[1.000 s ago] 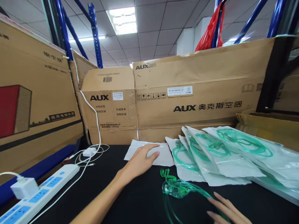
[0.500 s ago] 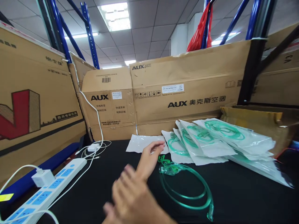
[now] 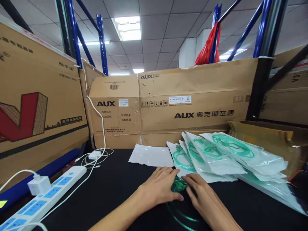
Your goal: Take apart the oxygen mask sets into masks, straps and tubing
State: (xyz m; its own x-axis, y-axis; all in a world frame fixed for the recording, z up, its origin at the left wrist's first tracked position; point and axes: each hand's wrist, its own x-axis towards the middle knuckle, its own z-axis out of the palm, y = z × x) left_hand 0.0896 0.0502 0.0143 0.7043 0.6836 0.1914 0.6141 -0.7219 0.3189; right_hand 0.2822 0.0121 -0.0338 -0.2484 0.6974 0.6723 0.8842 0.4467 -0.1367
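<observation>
Coiled green clear tubing [image 3: 178, 185] lies on the black table in front of me, its looser loops running toward the near edge. My left hand [image 3: 161, 186] comes in from the left, fingers and thumb closed around the bunched part. From the right, my right hand [image 3: 200, 190] pinches the same bunch, its fingers bent and its thumb partly hidden. Much of the bundle is covered by both hands. Just behind them lies a flat white pouch [image 3: 151, 155].
Several white pouches [image 3: 209, 154] with green tubing inside are piled at the right. A white power strip [image 3: 45, 199] with a plugged charger [image 3: 39, 185] and cables sits at the left. Cardboard boxes [image 3: 187, 93] wall the back; a red bag [image 3: 209, 45] hangs above.
My hands were together at the left of the tubing, one over the other's wrist. They have parted and come down onto the tubing's bunched end from both sides. The view has tilted slightly upward.
</observation>
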